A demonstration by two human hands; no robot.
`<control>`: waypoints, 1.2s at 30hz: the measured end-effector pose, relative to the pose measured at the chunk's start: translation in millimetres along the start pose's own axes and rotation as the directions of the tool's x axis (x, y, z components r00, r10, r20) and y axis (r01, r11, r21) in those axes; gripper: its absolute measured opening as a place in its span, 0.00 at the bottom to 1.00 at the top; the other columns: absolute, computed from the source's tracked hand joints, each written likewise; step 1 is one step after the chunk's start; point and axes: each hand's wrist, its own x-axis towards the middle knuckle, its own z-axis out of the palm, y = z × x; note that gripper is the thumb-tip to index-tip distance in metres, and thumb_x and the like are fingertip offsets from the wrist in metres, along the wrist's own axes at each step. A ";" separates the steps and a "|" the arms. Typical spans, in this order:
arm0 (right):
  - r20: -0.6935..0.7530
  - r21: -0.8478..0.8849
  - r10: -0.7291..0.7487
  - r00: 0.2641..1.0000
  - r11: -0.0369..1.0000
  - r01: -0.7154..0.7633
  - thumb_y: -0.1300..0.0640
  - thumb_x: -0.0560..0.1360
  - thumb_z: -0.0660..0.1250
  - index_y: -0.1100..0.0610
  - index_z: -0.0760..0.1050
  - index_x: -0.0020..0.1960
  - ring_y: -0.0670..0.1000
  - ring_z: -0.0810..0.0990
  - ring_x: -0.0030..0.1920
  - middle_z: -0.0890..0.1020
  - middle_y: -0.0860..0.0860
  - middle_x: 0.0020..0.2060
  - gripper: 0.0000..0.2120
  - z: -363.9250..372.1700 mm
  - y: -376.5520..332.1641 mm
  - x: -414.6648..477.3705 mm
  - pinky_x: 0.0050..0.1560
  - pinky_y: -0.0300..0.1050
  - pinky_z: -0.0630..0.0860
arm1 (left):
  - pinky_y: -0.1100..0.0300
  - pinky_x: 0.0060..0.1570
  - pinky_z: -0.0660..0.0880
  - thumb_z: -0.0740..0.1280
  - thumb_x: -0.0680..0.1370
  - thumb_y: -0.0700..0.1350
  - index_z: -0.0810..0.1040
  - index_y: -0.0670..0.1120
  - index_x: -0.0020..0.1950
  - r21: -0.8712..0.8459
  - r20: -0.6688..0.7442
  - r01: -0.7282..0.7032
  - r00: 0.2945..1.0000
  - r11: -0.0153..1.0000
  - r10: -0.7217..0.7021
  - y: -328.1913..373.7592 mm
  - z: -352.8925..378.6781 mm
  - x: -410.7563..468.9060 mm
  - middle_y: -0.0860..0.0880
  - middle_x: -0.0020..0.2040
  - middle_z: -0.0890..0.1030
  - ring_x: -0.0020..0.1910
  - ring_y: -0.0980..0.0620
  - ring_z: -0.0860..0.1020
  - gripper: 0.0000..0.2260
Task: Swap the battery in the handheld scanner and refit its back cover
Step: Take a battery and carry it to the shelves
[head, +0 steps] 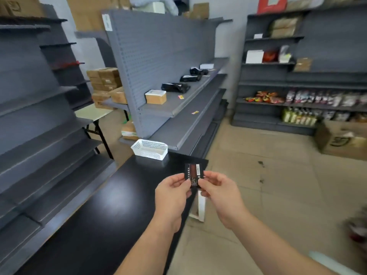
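Observation:
A flat black battery (194,173) with a dark red label and white print is held upright between both hands, above the right edge of the black table (111,205). My left hand (172,193) pinches its lower left side. My right hand (218,192) pinches its lower right corner. Several dark handheld scanners (175,87) lie in a row on the grey shelf (178,104) further back, well beyond my hands; which one the battery belongs to I cannot tell.
A white perforated basket (149,149) stands at the table's far end. A small cardboard box (155,96) sits on the grey shelf. Grey shelving rises on the left (33,120). Stocked shelves (297,100) and a cardboard box (341,139) stand on the right past tiled floor.

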 end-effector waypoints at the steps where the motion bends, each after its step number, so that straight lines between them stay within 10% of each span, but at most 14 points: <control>1: -0.036 0.005 -0.005 0.999 1.000 0.005 0.67 0.73 0.72 0.58 0.80 0.53 0.49 0.84 0.40 0.86 0.54 0.44 0.11 -19.2 -5.1 9.4 0.37 0.39 0.79 | 0.56 0.46 0.81 0.71 0.75 0.34 0.82 0.42 0.52 0.008 0.037 0.006 0.999 1.000 -0.006 -2.0 22.0 4.5 0.44 0.44 0.86 0.43 0.48 0.84 0.07; 21: -0.384 0.068 -0.014 0.923 0.997 0.043 0.67 0.73 0.72 0.57 0.80 0.52 0.50 0.83 0.38 0.87 0.54 0.44 0.10 -165.9 -38.7 218.6 0.44 0.45 0.80 | 0.51 0.52 0.82 0.69 0.76 0.35 0.82 0.44 0.55 0.206 0.402 0.027 0.909 0.978 -0.110 -24.2 259.3 183.8 0.48 0.45 0.87 0.46 0.47 0.85 0.09; 36: -0.427 0.086 -0.012 0.904 0.995 0.053 0.67 0.73 0.71 0.58 0.80 0.53 0.48 0.84 0.39 0.88 0.52 0.42 0.10 -203.5 -73.4 415.0 0.42 0.42 0.80 | 0.60 0.38 0.78 0.70 0.76 0.32 0.81 0.43 0.52 0.217 0.426 0.030 0.896 0.976 -0.123 -4.8 388.1 346.2 0.44 0.46 0.86 0.43 0.49 0.83 0.08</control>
